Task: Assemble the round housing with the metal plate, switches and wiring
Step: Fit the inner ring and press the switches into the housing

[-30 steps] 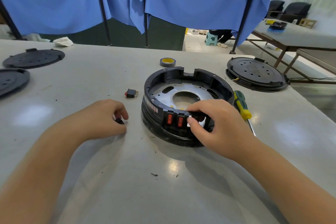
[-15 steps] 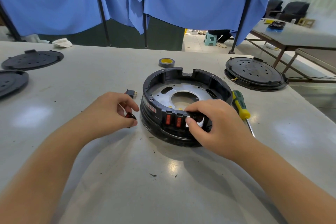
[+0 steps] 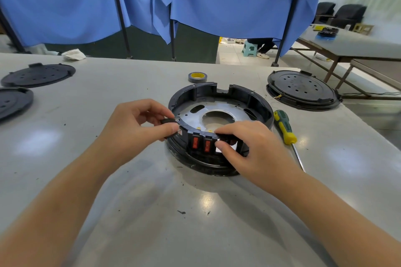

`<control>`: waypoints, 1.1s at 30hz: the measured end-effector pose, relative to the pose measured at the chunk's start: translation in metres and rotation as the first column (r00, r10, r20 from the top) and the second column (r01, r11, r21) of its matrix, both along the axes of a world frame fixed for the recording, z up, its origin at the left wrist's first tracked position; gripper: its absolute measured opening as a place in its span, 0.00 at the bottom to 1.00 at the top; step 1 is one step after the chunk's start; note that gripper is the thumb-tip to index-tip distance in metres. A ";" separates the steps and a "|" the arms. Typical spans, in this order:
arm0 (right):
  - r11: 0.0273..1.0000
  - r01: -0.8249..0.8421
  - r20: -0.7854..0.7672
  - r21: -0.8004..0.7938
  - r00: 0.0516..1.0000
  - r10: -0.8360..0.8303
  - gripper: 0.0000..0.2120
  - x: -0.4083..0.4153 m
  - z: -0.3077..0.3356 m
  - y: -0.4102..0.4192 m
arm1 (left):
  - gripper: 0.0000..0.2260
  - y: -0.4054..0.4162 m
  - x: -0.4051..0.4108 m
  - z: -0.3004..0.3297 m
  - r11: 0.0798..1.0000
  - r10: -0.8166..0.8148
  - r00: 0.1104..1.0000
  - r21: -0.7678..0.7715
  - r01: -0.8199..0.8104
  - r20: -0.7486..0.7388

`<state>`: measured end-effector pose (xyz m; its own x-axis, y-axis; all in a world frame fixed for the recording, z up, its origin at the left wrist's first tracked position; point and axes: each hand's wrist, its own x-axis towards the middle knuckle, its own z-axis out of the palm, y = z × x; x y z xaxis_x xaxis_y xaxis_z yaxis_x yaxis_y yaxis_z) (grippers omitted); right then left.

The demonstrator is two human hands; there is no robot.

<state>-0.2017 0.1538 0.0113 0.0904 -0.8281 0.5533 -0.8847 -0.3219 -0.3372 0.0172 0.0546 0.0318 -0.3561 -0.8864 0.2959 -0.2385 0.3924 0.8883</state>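
The black round housing [image 3: 256,102] sits mid-table with a grey metal plate [image 3: 219,108] inside it. Two red switches [image 3: 201,144] are set in its near wall, beside an empty slot partly covered by my right hand. My left hand [image 3: 134,125] pinches a small black switch [image 3: 168,121] against the housing's left rim. My right hand [image 3: 249,147] grips the housing's near wall, thumb on the outside and fingers over the rim.
A green and yellow screwdriver [image 3: 284,128] lies right of the housing. A tape roll [image 3: 197,77] sits behind it. Black round covers lie at far right [image 3: 303,91] and far left [image 3: 39,75]. Another cover [image 3: 13,102] lies at the left edge.
My left hand picked a switch off the table and carried it right and up to the housing's left rim. My right hand stayed on the near wall.
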 end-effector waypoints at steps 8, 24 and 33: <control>1.000 0.002 0.026 0.013 1.000 -0.002 0.09 0.001 0.001 0.000 | 0.07 0.027 -0.021 -0.004 0.958 -0.272 0.961 0.081 0.276 -0.052; 0.993 -0.089 0.007 0.078 0.996 0.088 0.15 -0.005 0.007 0.001 | 0.09 0.044 -0.037 -0.018 0.954 -0.217 0.975 -0.202 0.220 0.039; 0.993 -0.098 0.014 0.072 0.995 0.097 0.14 -0.006 0.006 0.001 | 0.05 0.049 -0.044 -0.023 0.887 -0.195 0.978 -0.412 0.208 0.074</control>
<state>-0.2079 0.1550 0.0175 0.1673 -0.8536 0.4934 -0.8466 -0.3808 -0.3717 -0.0267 0.1039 0.0088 -0.5282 -0.5933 0.6075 -0.1383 0.7659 0.6279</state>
